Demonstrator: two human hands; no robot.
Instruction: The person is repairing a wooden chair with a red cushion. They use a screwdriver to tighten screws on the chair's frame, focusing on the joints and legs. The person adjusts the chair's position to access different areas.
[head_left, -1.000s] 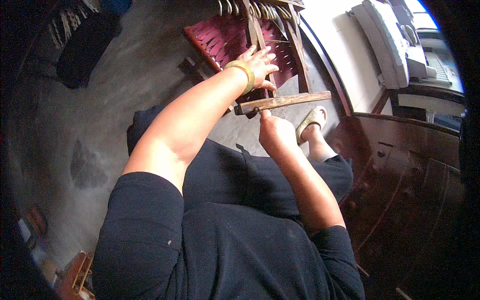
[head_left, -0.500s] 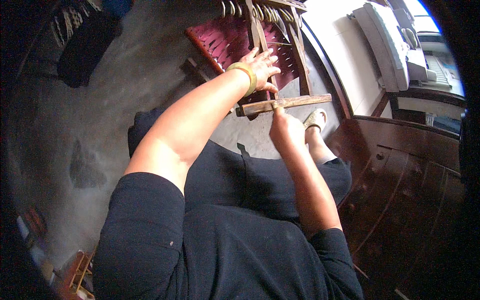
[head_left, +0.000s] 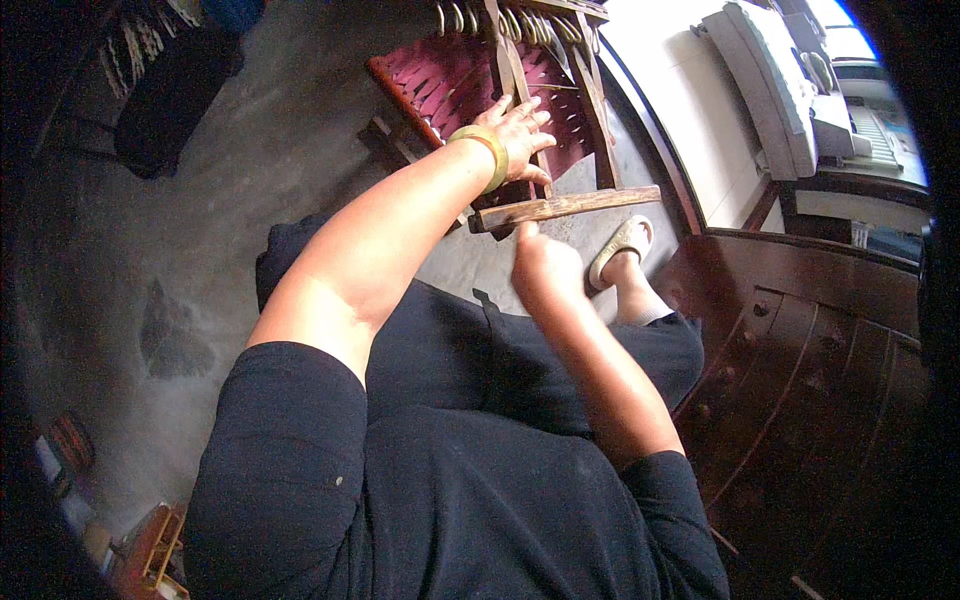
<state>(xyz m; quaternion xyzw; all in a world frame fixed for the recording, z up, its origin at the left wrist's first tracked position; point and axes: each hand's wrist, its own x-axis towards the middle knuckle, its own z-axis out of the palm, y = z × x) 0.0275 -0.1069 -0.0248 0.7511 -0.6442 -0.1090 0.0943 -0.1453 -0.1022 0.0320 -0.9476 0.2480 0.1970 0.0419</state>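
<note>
A: so where's this cam sitting?
B: on the wearer's head, left one of a fisheye pair, looking steeply down. black shirt [head_left: 500,500] fills the near bottom, left hand [head_left: 515,140] and right hand [head_left: 548,268] farther off, above centre. floor [head_left: 260,180] spreads out left.

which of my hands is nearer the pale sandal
Right. The right hand is just left of the pale sandal; the left hand is farther, beyond the wooden bar.
</note>
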